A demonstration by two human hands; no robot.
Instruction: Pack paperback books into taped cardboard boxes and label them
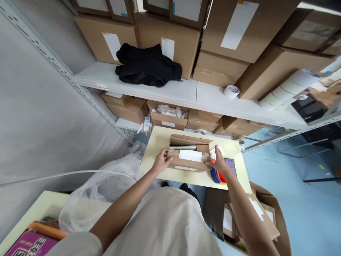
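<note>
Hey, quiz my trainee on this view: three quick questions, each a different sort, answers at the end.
1. Which thing does the left hand touch?
A. a tape roll
B. the box
C. a plastic bag

2. True or false: the black garment lies on the shelf.

3. Which hand is nearer the phone?

Key:
1. B
2. True
3. The right hand
</note>
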